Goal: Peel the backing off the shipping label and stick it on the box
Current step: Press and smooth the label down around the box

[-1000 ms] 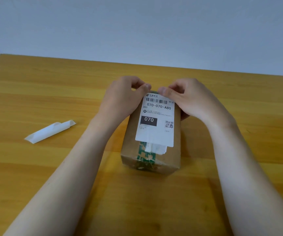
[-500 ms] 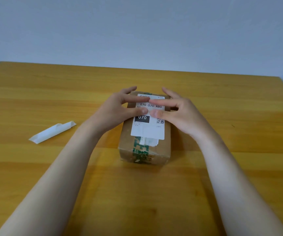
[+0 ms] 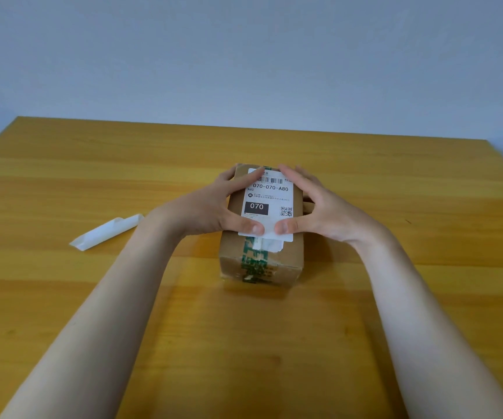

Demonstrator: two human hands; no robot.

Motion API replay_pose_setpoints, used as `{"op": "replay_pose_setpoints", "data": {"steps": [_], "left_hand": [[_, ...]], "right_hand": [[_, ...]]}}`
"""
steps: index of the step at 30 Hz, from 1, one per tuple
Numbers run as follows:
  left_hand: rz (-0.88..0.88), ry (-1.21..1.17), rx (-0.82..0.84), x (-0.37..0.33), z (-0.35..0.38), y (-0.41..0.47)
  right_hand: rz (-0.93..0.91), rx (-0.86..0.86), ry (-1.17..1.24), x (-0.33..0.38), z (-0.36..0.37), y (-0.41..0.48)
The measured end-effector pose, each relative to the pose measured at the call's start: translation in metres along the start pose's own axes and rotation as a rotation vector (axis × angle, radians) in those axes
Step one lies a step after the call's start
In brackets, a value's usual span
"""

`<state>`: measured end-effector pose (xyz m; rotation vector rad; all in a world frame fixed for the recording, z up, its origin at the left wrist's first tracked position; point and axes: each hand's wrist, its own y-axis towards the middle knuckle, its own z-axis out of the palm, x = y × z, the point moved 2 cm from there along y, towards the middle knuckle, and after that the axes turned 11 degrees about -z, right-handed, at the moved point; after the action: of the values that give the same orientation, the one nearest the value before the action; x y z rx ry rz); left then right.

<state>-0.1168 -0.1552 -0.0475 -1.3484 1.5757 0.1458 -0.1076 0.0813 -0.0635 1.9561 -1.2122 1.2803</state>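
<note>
A brown cardboard box point(image 3: 292, 252) with green printed tape stands in the middle of the table. The white shipping label point(image 3: 270, 198) lies flat on its top face, printed with a barcode, "070-070-A80" and a black "070" block. My left hand point(image 3: 211, 207) rests on the label's left side, fingers spread, thumb on the near edge. My right hand point(image 3: 320, 207) mirrors it on the right side, thumb pressing the near edge and fingertips at the far edge. Neither hand grips anything.
The peeled white backing strip point(image 3: 106, 231), curled lengthwise, lies on the wooden table point(image 3: 62, 182) left of my left forearm. A plain grey wall stands behind the table's far edge.
Both hands have spread apart: fingertips slid to the label's far edge and thumbs down to its near edge. The label now lies flat with its middle uncovered.
</note>
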Motion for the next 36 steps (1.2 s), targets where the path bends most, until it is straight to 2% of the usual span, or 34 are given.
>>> {"op": "replay_pose_setpoints", "data": {"steps": [6, 8, 11, 12, 14, 20, 25, 29, 36], "left_hand": [[-0.022, 0.177, 0.006, 0.001, -0.001, 0.0], [0.04, 0.067, -0.097, -0.006, -0.001, -0.006], [0.177, -0.096, -0.372, -0.018, 0.0, -0.011], [0.202, -0.1, -0.439, -0.02, 0.002, -0.01], [0.219, -0.08, -0.48, -0.02, 0.007, -0.006], [0.111, -0.196, -0.483, -0.016, 0.017, 0.002], [0.068, -0.23, -0.493, -0.012, 0.018, 0.001], [0.014, -0.222, -0.399, -0.014, 0.015, -0.001], [-0.016, -0.071, -0.196, -0.014, 0.004, -0.002]], "right_hand": [[0.026, 0.033, -0.055, 0.003, 0.001, -0.004], [-0.043, -0.095, -0.084, 0.012, 0.0, -0.007], [-0.164, -0.432, -0.08, 0.023, -0.001, -0.01], [-0.186, -0.492, -0.077, 0.024, -0.001, -0.01], [-0.174, -0.501, -0.078, 0.026, 0.004, -0.009], [-0.066, -0.506, -0.025, 0.026, 0.017, -0.005], [-0.062, -0.491, 0.031, 0.024, 0.019, -0.009], [-0.023, -0.429, 0.044, 0.022, 0.018, -0.013], [0.034, -0.262, -0.022, 0.022, 0.009, -0.015]]}}
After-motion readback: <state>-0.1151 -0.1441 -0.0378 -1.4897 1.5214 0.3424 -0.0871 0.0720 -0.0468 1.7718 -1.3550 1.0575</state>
